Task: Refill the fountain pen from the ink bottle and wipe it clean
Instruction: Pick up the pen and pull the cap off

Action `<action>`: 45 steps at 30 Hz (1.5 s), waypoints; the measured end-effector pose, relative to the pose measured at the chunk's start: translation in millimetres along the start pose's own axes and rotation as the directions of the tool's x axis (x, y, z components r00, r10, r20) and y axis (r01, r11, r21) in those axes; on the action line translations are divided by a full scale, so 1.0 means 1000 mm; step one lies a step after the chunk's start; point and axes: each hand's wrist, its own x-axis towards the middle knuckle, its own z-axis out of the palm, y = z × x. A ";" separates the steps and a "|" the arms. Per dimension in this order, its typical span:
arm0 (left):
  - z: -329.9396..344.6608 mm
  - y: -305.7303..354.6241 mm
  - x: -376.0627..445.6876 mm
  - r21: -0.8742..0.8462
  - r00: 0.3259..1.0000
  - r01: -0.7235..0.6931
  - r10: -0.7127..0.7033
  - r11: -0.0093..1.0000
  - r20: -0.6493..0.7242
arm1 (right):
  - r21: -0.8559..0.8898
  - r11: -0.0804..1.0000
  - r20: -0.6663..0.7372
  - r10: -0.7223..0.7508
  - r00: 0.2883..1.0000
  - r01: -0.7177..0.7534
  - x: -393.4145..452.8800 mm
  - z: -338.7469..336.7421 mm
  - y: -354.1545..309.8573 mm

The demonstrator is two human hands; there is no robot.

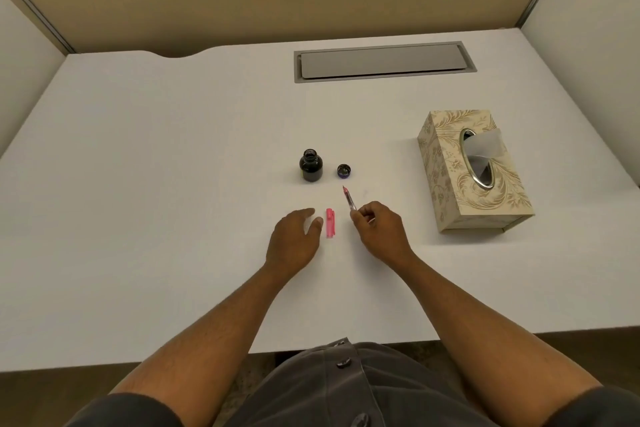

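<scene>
An uncapped dark ink bottle [310, 166] stands on the white desk, its round cap [344, 171] lying just to its right. My right hand [379, 229] grips the fountain pen [349, 198] by its rear end; the pink nib points away from me toward the bottle cap. The pen's pink cap [330, 222] lies flat on the desk between my hands. My left hand [297, 236] hovers open just left of the pink cap, fingers slightly spread, holding nothing.
A patterned tissue box [474, 170] with a tissue sticking out stands to the right. A grey cable hatch [384, 61] is set into the far part of the desk [156, 166]. Beige partition walls enclose the desk.
</scene>
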 end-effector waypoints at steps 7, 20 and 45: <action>-0.013 0.029 0.001 -0.497 0.986 0.160 -0.112 0.853 0.126 | 0.294 0.949 0.267 0.030 0.963 -0.111 -0.026 -0.006 -0.027; -0.020 0.042 0.002 -0.689 0.960 0.280 -0.206 0.669 0.191 | 0.332 0.932 0.379 0.006 0.925 -0.142 -0.033 -0.013 -0.041; -0.025 0.042 0.010 -0.731 0.965 0.253 -0.216 0.633 0.147 | 0.176 0.983 0.290 0.004 0.957 -0.058 -0.040 -0.009 -0.043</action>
